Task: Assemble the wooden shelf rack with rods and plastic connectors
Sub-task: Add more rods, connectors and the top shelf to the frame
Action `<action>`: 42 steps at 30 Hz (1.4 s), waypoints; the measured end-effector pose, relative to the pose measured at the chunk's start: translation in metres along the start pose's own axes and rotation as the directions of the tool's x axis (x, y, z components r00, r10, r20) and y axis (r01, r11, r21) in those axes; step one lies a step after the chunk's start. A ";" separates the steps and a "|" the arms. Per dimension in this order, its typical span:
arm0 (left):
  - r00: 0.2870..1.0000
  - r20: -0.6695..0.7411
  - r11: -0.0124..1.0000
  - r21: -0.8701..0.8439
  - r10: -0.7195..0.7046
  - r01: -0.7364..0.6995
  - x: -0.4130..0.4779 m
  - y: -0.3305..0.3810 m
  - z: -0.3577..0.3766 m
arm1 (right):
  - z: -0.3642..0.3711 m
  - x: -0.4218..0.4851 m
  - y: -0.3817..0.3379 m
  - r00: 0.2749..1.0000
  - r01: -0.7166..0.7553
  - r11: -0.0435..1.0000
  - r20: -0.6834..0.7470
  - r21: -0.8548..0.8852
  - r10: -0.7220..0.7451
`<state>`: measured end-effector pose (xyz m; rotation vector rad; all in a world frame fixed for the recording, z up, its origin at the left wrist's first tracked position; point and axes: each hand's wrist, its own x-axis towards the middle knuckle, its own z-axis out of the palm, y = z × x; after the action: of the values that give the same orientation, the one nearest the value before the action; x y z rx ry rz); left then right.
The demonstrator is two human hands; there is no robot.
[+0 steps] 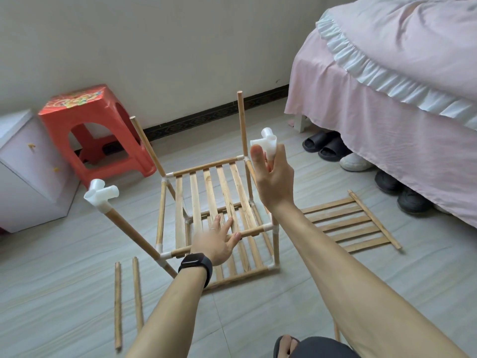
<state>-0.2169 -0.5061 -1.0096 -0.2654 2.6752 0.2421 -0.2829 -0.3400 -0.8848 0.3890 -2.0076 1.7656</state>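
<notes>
A partly built wooden rack [219, 200] stands on the floor, with two slatted shelves joined by rods and white connectors. Three upright rods rise from its top shelf. The near-left rod carries a white plastic connector [101, 194] on its tip. My left hand [218, 240] rests with straight fingers on the top shelf's front rail. My right hand [274, 177] is raised above the rack's right side and pinches another white three-way connector [267, 141] between thumb and fingers, close to the far-right upright rod [242, 125].
Two loose rods [127, 301] lie on the floor at the near left. A spare slatted shelf [353, 223] lies at the right, beside the pink-covered bed [387, 99] with shoes under it. A red plastic stool [95, 133] and a white cabinet [28, 171] stand at the left.
</notes>
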 end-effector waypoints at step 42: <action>0.376 -0.918 0.958 -0.211 -0.126 -0.195 -0.166 -0.096 -0.158 | -0.042 -0.064 0.019 0.795 -0.339 0.654 0.166 -0.676 0.583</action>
<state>-0.1132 -0.6081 -0.8081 -0.5837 3.8083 0.6822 -0.2310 -0.3005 -0.9285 -0.0451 -3.0430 1.1838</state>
